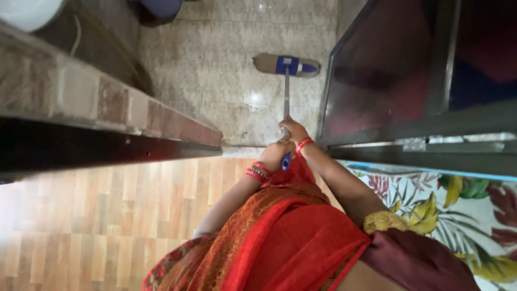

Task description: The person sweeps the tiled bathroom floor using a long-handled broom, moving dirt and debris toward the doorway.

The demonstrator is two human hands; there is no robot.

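Observation:
A flat mop with a beige pad and blue bracket [286,64] rests on the pale tiled floor [215,70] ahead of me. Its metal handle [286,97] runs back toward my body and ends in a blue grip. My right hand [293,131] is closed around the handle higher up. My left hand [274,156] grips it just below, near the blue end. Both wrists carry red bangles. A red and orange garment [280,231] fills the lower middle of the view.
A dark glass door panel with a metal frame [398,81] stands close on the right. A stone ledge [107,108] runs along the left, with wood-pattern boards [107,215] below it. Floral cloth [458,205] lies at the lower right. A white rounded object [27,11] sits top left.

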